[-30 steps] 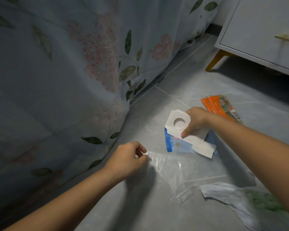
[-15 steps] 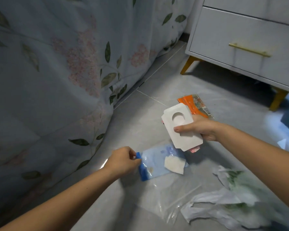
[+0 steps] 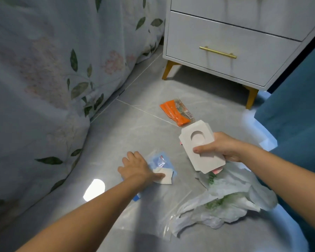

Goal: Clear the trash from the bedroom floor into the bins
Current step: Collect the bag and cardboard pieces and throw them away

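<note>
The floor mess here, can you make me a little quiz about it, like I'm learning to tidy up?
1. True or false: the orange wrapper is held in a hand.
2. What does the right hand hold? A) white card tray B) white plastic bag C) blue packet
3. Fill in: the left hand presses down on the ____ packet.

Key:
1. False, it lies on the floor near the nightstand.
2. A.
3. Blue.
</note>
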